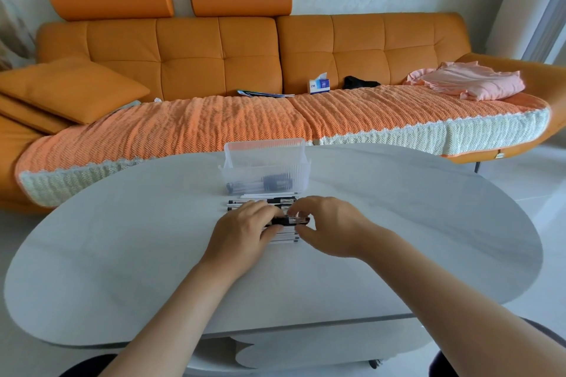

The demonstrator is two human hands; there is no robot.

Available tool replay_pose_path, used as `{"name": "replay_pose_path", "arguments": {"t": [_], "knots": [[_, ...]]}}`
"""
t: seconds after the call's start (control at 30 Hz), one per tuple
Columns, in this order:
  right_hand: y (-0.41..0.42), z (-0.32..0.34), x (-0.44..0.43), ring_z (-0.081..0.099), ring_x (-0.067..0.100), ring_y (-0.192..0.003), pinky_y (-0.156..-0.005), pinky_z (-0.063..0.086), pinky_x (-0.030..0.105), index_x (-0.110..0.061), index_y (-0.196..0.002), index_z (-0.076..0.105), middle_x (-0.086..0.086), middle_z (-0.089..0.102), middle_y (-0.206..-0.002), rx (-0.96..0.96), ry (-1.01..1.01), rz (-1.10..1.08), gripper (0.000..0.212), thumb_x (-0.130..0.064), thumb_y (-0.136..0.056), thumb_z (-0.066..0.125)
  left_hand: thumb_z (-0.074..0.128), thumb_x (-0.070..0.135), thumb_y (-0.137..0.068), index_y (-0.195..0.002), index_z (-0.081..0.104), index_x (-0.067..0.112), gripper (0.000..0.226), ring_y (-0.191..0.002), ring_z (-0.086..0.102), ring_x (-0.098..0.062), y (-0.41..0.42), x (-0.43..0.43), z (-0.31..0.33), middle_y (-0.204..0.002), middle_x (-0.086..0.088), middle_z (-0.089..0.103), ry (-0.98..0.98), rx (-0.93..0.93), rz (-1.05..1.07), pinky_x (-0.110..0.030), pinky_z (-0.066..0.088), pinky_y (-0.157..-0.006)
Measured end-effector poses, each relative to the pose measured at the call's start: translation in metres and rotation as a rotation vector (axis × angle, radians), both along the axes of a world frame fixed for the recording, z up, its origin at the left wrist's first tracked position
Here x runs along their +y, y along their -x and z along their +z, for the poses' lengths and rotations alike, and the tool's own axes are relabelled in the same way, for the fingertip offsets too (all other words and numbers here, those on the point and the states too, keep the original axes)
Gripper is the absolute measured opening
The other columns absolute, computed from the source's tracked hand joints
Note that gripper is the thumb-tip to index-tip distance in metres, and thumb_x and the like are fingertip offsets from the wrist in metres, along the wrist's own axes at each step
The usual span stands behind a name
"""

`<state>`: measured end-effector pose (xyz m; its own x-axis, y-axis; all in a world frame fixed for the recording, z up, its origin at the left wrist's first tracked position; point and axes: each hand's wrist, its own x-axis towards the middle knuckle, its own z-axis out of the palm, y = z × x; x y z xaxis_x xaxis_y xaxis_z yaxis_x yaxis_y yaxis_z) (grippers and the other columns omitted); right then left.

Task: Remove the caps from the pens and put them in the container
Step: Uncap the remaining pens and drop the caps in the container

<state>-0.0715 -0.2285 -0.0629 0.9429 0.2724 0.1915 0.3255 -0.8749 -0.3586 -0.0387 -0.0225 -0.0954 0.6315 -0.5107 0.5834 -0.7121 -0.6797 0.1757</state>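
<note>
One pen [288,220] between both grips [242,231] [332,223]

Head-worn wide view looks forward and down over the table [122,254], close in

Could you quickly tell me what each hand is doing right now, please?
Left hand: grips the barrel of a black pen.
Right hand: pinches that pen's clear cap.

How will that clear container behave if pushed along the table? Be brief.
Probably light: thin clear plastic container holding only a few pens. Likely slides easily on the smooth table. Pushed near its tall rim, it might tip.
</note>
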Motion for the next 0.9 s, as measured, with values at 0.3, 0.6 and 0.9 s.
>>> {"name": "replay_pose_path", "arguments": {"t": [0.3, 0.6, 0.9], "knots": [[0.0, 0.001, 0.011, 0.058, 0.023, -0.085, -0.073, 0.048, 0.039, -0.022, -0.108, 0.058, -0.003, 0.062, -0.099, -0.048, 0.206, 0.067, 0.022, -0.03, -0.104, 0.038, 0.073, 0.027, -0.084, -0.096, 0.064, 0.019, 0.016, -0.082, 0.057, -0.005, 0.002, -0.006, 0.005, -0.088, 0.013, 0.064, 0.113, 0.148, -0.077, -0.024, 0.048, -0.068], [0.004, 0.0, 0.021, 0.055, 0.026, -0.076, -0.064, 0.041, 0.036, -0.016, -0.099, 0.056, -0.001, 0.064, -0.086, 0.001, 0.165, 0.042, 0.023, -0.03, -0.102, 0.037, 0.074, 0.026, -0.084, -0.092, 0.064, 0.023, 0.013, -0.081, 0.061, -0.003, 0.0, 0.002, 0.003, -0.086, 0.016, 0.066, 0.156, 0.234, -0.091, -0.033, 0.052, -0.069], [0.009, 0.002, 0.026, 0.05, 0.028, -0.068, -0.058, 0.032, 0.035, -0.017, -0.09, 0.047, -0.001, 0.057, -0.081, -0.069, 0.217, 0.088, 0.01, -0.015, -0.097, 0.04, 0.077, 0.025, -0.081, -0.089, 0.068, 0.022, 0.013, -0.079, 0.061, -0.002, 0.004, 0.007, 0.009, -0.084, 0.015, 0.067, 0.207, 0.221, -0.131, -0.031, 0.052, -0.068]]}}
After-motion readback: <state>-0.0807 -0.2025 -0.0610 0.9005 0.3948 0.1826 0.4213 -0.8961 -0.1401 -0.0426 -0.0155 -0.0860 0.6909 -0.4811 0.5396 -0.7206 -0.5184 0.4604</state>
